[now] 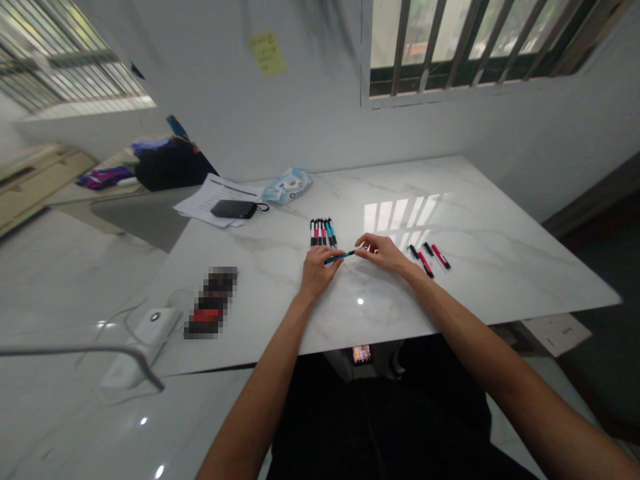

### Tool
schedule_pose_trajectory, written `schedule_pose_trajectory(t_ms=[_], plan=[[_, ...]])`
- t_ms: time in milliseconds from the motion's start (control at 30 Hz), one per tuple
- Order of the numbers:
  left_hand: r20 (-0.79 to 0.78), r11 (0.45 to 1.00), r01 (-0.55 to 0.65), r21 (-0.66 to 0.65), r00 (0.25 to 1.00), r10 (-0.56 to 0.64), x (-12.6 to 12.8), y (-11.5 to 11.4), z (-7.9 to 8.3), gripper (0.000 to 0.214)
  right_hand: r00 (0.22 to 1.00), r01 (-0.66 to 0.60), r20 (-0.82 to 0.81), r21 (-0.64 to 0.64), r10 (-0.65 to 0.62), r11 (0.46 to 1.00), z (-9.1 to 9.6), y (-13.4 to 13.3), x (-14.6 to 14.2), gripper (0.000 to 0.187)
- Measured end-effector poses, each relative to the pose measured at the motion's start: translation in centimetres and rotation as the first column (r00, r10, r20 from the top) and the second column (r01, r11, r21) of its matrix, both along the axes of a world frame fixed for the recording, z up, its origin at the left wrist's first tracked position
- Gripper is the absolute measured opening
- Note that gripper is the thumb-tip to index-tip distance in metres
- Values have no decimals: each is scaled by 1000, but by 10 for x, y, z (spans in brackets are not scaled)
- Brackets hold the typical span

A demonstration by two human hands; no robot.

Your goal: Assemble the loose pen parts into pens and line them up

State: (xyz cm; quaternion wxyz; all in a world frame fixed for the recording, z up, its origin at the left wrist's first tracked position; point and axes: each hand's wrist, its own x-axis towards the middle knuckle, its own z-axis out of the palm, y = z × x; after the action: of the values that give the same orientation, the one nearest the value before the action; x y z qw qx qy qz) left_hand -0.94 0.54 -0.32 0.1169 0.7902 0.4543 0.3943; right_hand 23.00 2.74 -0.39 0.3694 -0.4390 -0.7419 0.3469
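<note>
My left hand [319,270] pinches a blue pen [336,258] between thumb and fingers, just above the white table. The pen lies nearly level, its black end pointing right. My right hand [381,253] is closed at that black end, thumb and fingertips together around a small pale part whose kind I cannot make out. Just beyond my left hand several pens [323,232] in red, white and blue lie side by side in a row. Right of my right hand lie red pen barrels [440,256] and black pen pieces [414,251].
The marble-patterned table [480,200] meets a white wall at the back. Papers [200,200] under a black phone-like case [234,209] and a blue-white plastic packet [288,185] lie at the back left. A pixelated item [211,303] and a white power strip [150,337] are left.
</note>
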Motion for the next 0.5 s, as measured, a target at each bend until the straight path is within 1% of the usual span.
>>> schedule_pose_trajectory(t_ms=[67,167,267,333,500], plan=[[1,1000,1,8,1000,-1,0,0,0,15,1000,-4,-3,15,4,1000,0,0,0,29],[-6,1000,8,16,1000,-8,1,0,1,15,999,9,51,10,-10,1000,1,0,1,40],[-2,1000,1,10,1000,-1,0,0,1,15,1000,-7,-11,13,7,1000,1,0,1,31],[5,1000,-3,11,1000,3,-1,0,1,15,999,-23,-39,13,24,1000,1,0,1,29],[17,1000,12,9,1000,-12,-1,0,1,13,998,21,59,-24,-20,999,-1,2,2,40]])
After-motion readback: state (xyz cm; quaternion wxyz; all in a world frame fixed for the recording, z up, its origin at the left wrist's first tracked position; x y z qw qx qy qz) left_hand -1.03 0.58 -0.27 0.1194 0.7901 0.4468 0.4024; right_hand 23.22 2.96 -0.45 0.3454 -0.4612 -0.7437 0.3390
